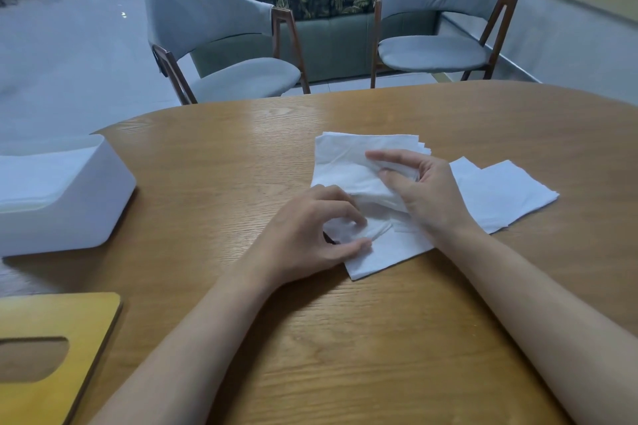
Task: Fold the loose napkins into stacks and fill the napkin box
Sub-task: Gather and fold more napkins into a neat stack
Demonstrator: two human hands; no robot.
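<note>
- Two bare hands work on a pile of white napkins (348, 162) near the middle of a rounded wooden counter (345, 338).
- Left hand (310, 235): its fingers (345, 217) are curled narrow, with the thumb pinching a crumpled fold at the near-left part of the pile.
- Right hand (424, 193): its fingers (386, 156) are bent and partly spread, gathering a bunched layer of napkin under the palm; it holds paper loosely rather than clamping it.
- A second flat napkin sheet (500, 197) lies just beside the pile, toward the counter's right edge, partly under the right wrist.
- Napkin box (86, 203): white, open on top, at the counter's left edge, well apart from the hands. It already holds a layer of white napkins (38, 179).
- A yellow wooden lid (58, 338) with an oval slot lies at the near-left corner, off the box.
- Two grey chairs (221, 45) stand beyond the far edge.
- Judged stage: folding is under way; nothing from this pile has reached the box yet.
- Risks: thin tissue could tear if both pinches pull apart; layers could slip and fan out, giving a crooked stack; the right forearm could drag the side sheet toward the edge; an uneven stack may snag on the box rim.
</note>
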